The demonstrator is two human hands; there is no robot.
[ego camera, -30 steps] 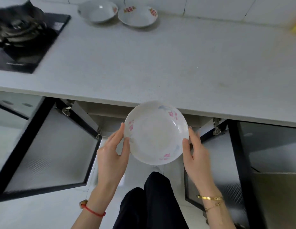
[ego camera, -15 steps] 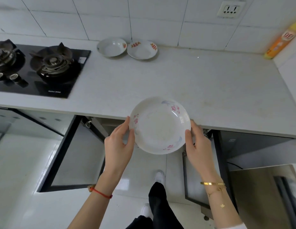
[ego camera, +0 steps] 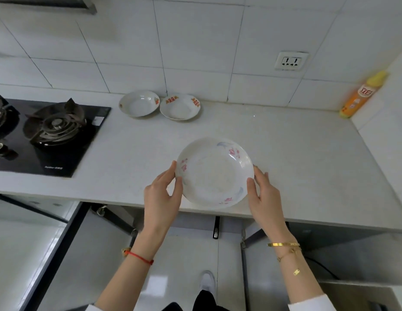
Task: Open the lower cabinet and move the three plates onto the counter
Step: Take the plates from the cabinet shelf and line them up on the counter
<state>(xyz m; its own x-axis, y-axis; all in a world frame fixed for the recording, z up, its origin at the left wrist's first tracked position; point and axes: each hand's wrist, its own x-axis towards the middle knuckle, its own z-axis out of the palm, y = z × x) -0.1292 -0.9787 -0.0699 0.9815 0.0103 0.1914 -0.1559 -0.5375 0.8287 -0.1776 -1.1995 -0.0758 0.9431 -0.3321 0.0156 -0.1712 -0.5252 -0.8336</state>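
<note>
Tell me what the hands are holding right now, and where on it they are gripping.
Both hands hold the floral plate by its rim: the left hand on its left edge, the right hand on its right edge, over the counter.

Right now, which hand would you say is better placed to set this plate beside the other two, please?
Left, probably. Both hands grip the plate, but the two plates already set down lie up and to the left, on the left hand's side; the right hand would have to cross over.

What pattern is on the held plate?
White plate with pink flowers and faint blue marks on its rim; head view.
</note>
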